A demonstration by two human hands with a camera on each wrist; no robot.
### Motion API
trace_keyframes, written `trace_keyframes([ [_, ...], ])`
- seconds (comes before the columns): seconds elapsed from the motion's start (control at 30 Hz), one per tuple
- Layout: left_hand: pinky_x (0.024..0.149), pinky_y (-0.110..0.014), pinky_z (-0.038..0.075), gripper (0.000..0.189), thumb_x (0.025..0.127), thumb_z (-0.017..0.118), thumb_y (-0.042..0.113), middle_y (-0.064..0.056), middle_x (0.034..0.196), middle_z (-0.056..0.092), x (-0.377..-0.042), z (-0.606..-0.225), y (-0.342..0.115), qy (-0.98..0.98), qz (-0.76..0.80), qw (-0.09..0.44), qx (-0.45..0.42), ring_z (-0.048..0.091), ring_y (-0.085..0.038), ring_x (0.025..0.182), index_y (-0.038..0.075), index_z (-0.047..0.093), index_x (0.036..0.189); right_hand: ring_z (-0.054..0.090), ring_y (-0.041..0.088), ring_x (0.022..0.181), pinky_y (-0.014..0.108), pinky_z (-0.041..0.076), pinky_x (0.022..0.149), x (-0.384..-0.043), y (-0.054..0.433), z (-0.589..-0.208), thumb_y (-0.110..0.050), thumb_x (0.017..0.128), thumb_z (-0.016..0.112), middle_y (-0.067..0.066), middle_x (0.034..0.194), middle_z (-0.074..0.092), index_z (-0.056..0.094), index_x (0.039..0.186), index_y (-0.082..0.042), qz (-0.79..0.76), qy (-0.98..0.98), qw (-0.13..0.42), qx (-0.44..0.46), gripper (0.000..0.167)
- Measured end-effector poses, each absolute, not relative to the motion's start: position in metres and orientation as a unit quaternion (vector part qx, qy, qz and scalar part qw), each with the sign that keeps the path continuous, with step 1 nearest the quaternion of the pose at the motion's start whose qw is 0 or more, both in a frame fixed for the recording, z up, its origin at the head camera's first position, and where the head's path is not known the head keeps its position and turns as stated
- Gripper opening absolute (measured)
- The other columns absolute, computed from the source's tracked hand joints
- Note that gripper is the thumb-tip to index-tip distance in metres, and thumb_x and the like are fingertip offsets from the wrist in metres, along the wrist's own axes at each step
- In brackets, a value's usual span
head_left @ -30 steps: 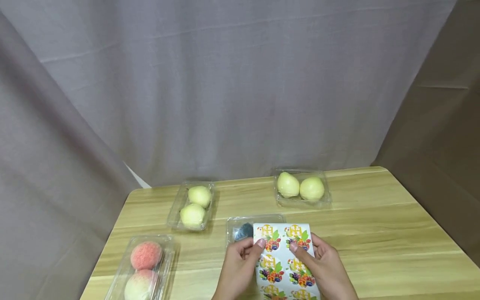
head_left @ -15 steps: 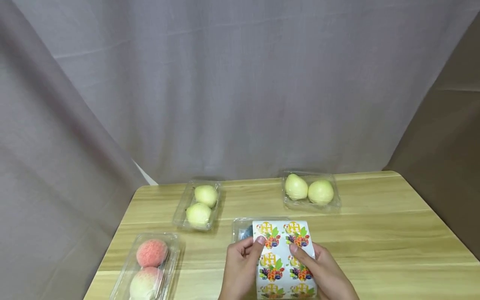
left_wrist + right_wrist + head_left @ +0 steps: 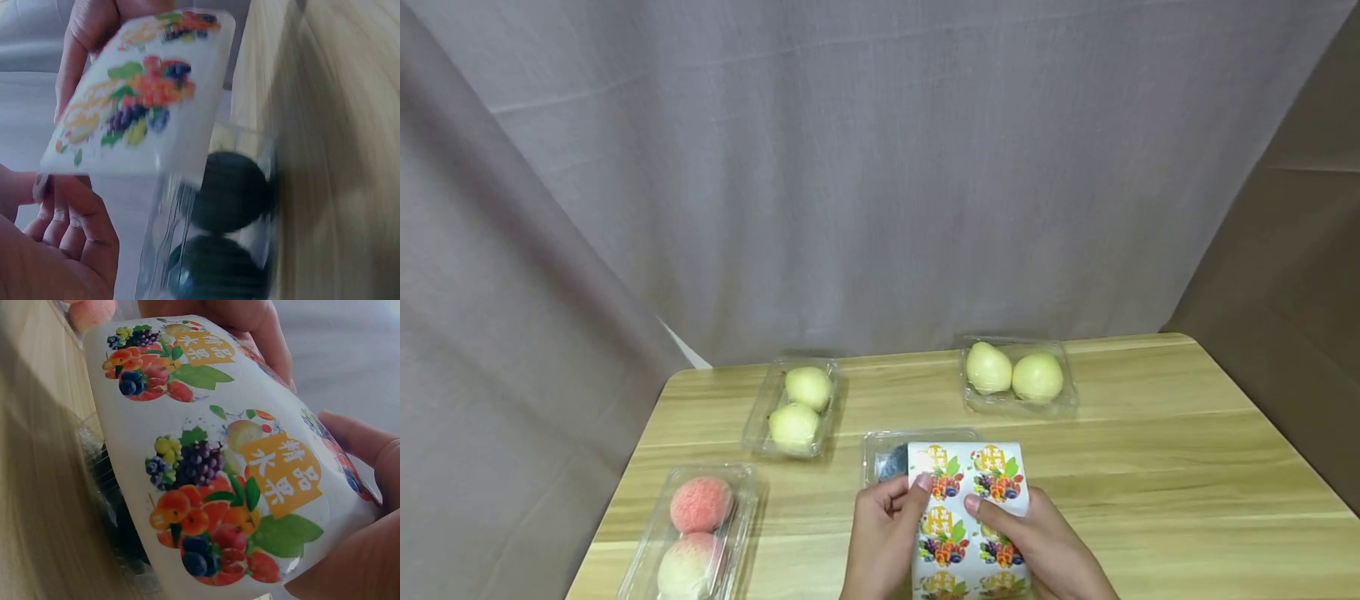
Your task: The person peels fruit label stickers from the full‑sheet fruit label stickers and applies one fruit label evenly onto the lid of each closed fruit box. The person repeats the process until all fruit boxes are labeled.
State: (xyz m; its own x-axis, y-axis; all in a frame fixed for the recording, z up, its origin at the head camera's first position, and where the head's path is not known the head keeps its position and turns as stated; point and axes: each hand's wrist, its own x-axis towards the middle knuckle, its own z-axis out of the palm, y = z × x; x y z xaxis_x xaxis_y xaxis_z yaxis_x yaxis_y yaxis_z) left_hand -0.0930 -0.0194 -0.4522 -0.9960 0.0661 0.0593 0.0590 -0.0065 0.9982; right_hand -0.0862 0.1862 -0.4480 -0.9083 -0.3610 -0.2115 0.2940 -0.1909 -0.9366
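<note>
1. Pinching is observed at both hands: the left border of a white sticker sheet [image 3: 958,525] is gripped between thumb and fingers of the left hand [image 3: 883,533]; the right portion is gripped by the right hand [image 3: 1051,537], its thumb laid across the printed face.
2. The sheet is held raised above the bench [image 3: 1157,467], bowed along its length as seen from the right wrist.
3. Stickers are printed in two columns; the third row is cut by the frame. "精品水果" is legible on the orange panel [image 3: 284,475], set beside green leaves, grapes, blueberries and red and orange fruit.
4. A clear box [image 3: 922,434] with two dark round items [image 3: 228,190] is partly hidden by the sheet in the head view.
5. Two pale yellow-green fruits each are contained in the far-left box [image 3: 760,421] and the far-right box [image 3: 1018,407].
6. A red and a pink-and-cream fruit are contained in the near-left box [image 3: 651,521].
</note>
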Motion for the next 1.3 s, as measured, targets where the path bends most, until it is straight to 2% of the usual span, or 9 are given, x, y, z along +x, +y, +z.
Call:
trace_keyframes([
  [0.07,0.046,-0.016,0.024,0.039,0.103,0.069,0.025,0.006,0.057,0.040,-0.094,-0.450,-0.021,0.720,0.693,0.015,0.045,0.033,-0.002,0.050,-0.002,0.064,0.074,0.076,0.031,0.101,0.047,0.063,0.087,-0.085,0.184,-0.448,-0.020,0.109,0.059,0.010,0.116,0.076,0.055,0.138,0.005,-0.767,0.609,0.202,-0.020,0.039],
  [0.17,0.055,-0.017,0.040,0.037,0.103,0.070,0.035,0.005,0.076,0.055,-0.093,-0.446,-0.024,0.765,0.642,0.020,0.039,0.049,-0.005,0.065,-0.002,0.069,0.098,0.076,0.032,0.101,0.046,0.063,0.087,-0.084,0.182,-0.447,-0.022,0.108,0.061,0.013,0.119,0.075,0.052,0.140,0.009,-0.757,0.626,0.187,-0.008,0.045],
  [0.23,0.067,-0.022,0.049,0.045,0.102,0.070,0.043,0.003,0.098,0.063,-0.091,-0.443,-0.025,0.814,0.579,-0.011,0.050,0.057,-0.009,0.084,0.003,0.067,0.122,0.075,0.029,0.103,0.042,0.063,0.088,-0.083,0.180,-0.447,-0.023,0.107,0.062,0.014,0.123,0.073,0.052,0.140,0.009,-0.744,0.645,0.172,-0.002,0.047],
  [0.3,0.078,-0.031,0.056,0.056,0.098,0.073,0.047,0.001,0.118,0.063,-0.087,-0.441,-0.027,0.863,0.492,-0.082,0.083,0.059,-0.014,0.105,0.008,0.062,0.136,0.073,0.025,0.107,0.036,0.061,0.091,-0.082,0.179,-0.446,-0.024,0.107,0.063,0.013,0.128,0.071,0.054,0.140,0.009,-0.728,0.668,0.155,0.003,0.048],
  [0.43,0.084,-0.036,0.056,0.041,0.089,0.085,0.034,-0.001,0.120,0.065,-0.084,-0.439,-0.029,0.885,0.320,-0.276,0.192,0.059,-0.017,0.108,0.012,0.071,0.121,0.071,0.020,0.110,0.031,0.059,0.093,-0.080,0.178,-0.445,-0.023,0.106,0.063,0.014,0.131,0.070,0.057,0.139,0.009,-0.711,0.689,0.140,-0.002,0.046],
  [0.53,0.080,-0.030,0.052,0.029,0.083,0.089,0.028,0.002,0.106,0.069,-0.085,-0.437,-0.029,0.863,0.266,-0.344,0.259,0.060,-0.013,0.097,0.016,0.076,0.107,0.074,0.022,0.106,0.034,0.062,0.089,-0.079,0.178,-0.444,-0.022,0.108,0.061,0.016,0.128,0.072,0.055,0.140,0.012,-0.714,0.685,0.145,-0.017,0.047],
  [0.73,0.078,-0.026,0.049,0.026,0.084,0.089,0.028,0.004,0.101,0.071,-0.085,-0.438,-0.027,0.857,0.248,-0.350,0.288,0.061,-0.011,0.093,0.017,0.078,0.104,0.077,0.028,0.097,0.040,0.065,0.082,-0.076,0.178,-0.443,-0.022,0.107,0.062,0.017,0.123,0.074,0.055,0.140,0.011,-0.716,0.683,0.147,-0.020,0.047],
  [1.0,0.080,-0.026,0.049,0.022,0.086,0.087,0.029,0.006,0.100,0.073,-0.084,-0.441,-0.025,0.859,0.250,-0.338,0.291,0.062,-0.009,0.092,0.018,0.080,0.104,0.077,0.027,0.097,0.040,0.065,0.081,-0.074,0.180,-0.442,-0.022,0.108,0.061,0.019,0.121,0.074,0.055,0.139,0.012,-0.707,0.690,0.153,-0.028,0.046],
  [1.3,0.079,-0.024,0.050,0.016,0.090,0.084,0.028,0.007,0.096,0.075,-0.084,-0.441,-0.023,0.862,0.254,-0.317,0.305,0.064,-0.009,0.091,0.018,0.080,0.102,0.077,0.027,0.089,0.039,0.065,0.075,-0.074,0.184,-0.437,-0.027,0.107,0.064,0.015,0.108,0.077,0.063,0.128,0.009,-0.687,0.705,0.173,-0.012,0.042],
])
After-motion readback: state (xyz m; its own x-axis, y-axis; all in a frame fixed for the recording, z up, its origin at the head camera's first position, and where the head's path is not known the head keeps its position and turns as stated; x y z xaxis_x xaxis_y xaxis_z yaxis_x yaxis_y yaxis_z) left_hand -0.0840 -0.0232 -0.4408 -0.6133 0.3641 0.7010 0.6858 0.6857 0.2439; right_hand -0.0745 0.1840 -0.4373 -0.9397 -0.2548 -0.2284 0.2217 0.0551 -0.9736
